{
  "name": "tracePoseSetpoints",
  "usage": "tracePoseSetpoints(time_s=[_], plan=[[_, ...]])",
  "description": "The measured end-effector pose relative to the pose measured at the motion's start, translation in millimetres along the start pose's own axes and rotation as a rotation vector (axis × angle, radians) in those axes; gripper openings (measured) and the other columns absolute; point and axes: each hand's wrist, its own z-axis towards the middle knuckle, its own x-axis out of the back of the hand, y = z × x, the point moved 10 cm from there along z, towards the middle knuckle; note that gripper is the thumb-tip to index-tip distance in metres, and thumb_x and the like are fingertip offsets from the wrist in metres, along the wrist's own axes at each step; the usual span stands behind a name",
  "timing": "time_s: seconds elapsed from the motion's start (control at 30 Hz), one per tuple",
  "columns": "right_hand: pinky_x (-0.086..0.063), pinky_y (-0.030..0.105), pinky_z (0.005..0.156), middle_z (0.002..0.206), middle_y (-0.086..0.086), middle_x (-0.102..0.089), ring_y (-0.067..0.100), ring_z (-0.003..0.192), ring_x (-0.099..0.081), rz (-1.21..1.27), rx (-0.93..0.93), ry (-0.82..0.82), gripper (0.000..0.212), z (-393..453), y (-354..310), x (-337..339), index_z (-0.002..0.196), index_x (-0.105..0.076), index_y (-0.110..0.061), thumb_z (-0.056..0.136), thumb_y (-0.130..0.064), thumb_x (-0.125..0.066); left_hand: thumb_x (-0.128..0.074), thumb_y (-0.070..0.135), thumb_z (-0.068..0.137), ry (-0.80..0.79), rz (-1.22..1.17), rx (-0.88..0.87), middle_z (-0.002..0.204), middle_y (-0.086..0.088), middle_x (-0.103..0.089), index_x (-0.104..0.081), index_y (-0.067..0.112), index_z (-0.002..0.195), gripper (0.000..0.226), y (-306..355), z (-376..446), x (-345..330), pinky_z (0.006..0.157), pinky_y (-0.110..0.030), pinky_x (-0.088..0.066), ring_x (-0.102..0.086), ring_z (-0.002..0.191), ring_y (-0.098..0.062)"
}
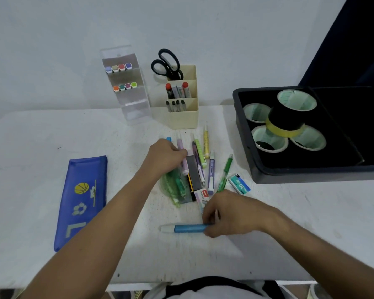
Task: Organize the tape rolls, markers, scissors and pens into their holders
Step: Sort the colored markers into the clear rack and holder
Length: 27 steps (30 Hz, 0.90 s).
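Pouch: a blue one is lying flat on the white table, far left, long axis running near to far.
Clear rack: standing at the back by the wall, showing two rows of coloured marker caps.
Left hand: reaching into the loose pile, fingers curling over a pink pen; whether they are pinching it I cannot tell.
Pink pen: lying near to far, tilting slightly left at the far end.
Beige holder: standing behind the pile, carrying black scissors handles up in the rear slot, red-capped markers in the middle, dark pens in front.
Blue pen: lying on the table nearest the person, long axis running left to right, white tip pointing left.
Right hand: thumb and fingers are pinching the blue pen's right end.
Pile: pens mostly lying near to far, fanning out; a green pen is leaning right.
Staple box: lying just right of the green pen.
Bin: a dark one sitting at the right, holding tape rolls, one stack resting on top of the others.
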Motion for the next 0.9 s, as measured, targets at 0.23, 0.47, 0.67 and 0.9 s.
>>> tracePoseSetpoints(time_s=[0.23,0.47,0.67,0.9], plan=[[-0.045,0.024,0.052,0.077,-0.002,-0.063,0.008,0.058,-0.051,0.27,0.023,0.197,0.021,-1,-1,91,0.111,-0.06,-0.024,0.101,-0.027,-0.042,-0.037,0.015,0.098,0.028,-0.592,-0.001,0.071,-0.009,-0.056,-0.059,0.008,0.099,0.023,16,-1,45,0.045,-0.025,-0.041,-0.051,0.05,-0.023],[-0.04,0.025,0.044,0.071,0.0,-0.036,0.01,0.053,-0.036,0.54,0.032,0.461,0.036,51,-27,155,0.106,-0.057,-0.012,0.103,-0.036,-0.03,-0.041,0.024,0.092,0.261,-0.399,0.032,0.074,-0.01,-0.046,-0.048,0.011,0.082,0.017,-14,15,127,0.052,-0.028,-0.03,-0.035,0.054,-0.018],[-0.052,0.029,0.051,0.073,0.005,-0.047,0.015,0.059,-0.051,0.616,0.129,0.555,0.034,102,-65,188,0.108,-0.058,-0.007,0.101,-0.034,-0.039,-0.045,0.014,0.092,0.463,0.123,-0.025,0.081,-0.007,-0.061,-0.06,0.007,0.088,0.017,-12,7,178,0.057,-0.029,-0.033,-0.049,0.07,-0.02],[-0.054,0.022,0.05,0.073,0.003,-0.061,0.015,0.056,-0.06,0.57,0.213,0.795,0.026,125,-80,210,0.109,-0.067,-0.005,0.091,-0.023,-0.063,-0.051,0.017,0.094,0.611,0.221,-0.189,0.08,-0.011,-0.067,-0.065,0.0,0.096,0.022,7,2,189,0.057,-0.031,-0.041,-0.053,0.065,-0.022]])
